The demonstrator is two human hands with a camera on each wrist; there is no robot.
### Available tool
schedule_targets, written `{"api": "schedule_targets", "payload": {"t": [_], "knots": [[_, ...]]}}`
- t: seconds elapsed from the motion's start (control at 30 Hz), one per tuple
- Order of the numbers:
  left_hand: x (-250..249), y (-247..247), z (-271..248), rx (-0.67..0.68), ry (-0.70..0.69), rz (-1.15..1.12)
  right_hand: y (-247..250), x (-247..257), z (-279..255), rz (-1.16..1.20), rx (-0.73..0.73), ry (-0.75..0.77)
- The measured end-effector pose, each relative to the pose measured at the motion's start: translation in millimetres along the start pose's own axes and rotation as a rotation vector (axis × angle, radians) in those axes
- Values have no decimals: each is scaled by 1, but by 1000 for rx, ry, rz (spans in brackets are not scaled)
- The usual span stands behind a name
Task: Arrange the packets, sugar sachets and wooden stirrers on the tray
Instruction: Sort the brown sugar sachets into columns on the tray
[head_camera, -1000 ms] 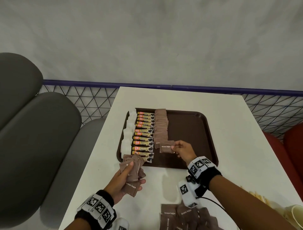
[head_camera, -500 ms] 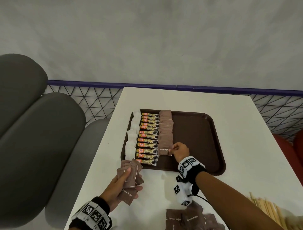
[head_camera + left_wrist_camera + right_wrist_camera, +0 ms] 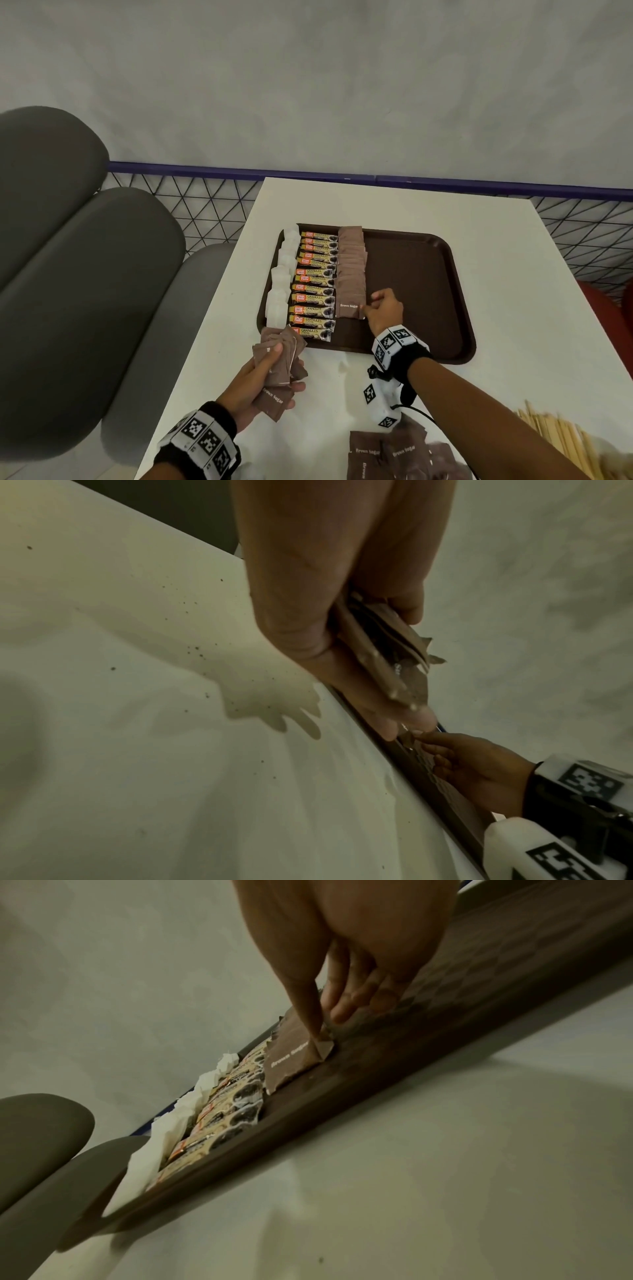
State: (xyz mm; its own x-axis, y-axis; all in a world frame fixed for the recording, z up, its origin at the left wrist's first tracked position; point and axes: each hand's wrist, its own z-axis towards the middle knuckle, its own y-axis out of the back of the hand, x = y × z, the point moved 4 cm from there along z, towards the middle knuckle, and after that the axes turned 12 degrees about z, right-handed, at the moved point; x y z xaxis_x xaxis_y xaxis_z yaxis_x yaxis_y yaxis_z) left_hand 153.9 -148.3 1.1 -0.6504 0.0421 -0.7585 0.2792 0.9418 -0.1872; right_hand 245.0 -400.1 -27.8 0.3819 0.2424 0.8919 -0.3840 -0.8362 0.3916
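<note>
My right hand (image 3: 385,308) sits over the middle of the dark brown plastic tray (image 3: 428,274), thumb and forefinger pinching the right edge of a flat brown paper sugar sachet (image 3: 349,306) printed "Brown Sugar". That sachet lies at the near end of a column of overlapping brown sachets (image 3: 351,260) running up the frame. Left of the column is a column of yellow-and-black coffee granule packets (image 3: 313,284), and left of those, along the tray's left rim, a line of white paper packets (image 3: 282,277).

My left hand (image 3: 265,380), lower left of centre and just below the tray's near left corner, grips a fanned bundle of brown sugar sachets (image 3: 279,356) between thumb and fingers.

At the bottom centre of the head view a loose heap of brown sachets (image 3: 387,455) lies on the white table (image 3: 513,308). Pale wooden stirrers (image 3: 561,442) lie at the lower right.
</note>
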Motion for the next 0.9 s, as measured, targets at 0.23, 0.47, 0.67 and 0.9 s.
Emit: {"api": "schedule_targets", "payload": {"t": [0.23,0.47,0.67,0.9], "knots": [[-7,-8,3,-37,-51,10,-6,36,-30,177,235,212],[-15,-18,5,-87,-110,15,-36,59,-86,287,799,122],[-19,-26,7,-108,-151,44,-49,49,-111,277,865,124],[-21,-28,4,-59,-135,15,-48,47,-106,327,787,119]]}}
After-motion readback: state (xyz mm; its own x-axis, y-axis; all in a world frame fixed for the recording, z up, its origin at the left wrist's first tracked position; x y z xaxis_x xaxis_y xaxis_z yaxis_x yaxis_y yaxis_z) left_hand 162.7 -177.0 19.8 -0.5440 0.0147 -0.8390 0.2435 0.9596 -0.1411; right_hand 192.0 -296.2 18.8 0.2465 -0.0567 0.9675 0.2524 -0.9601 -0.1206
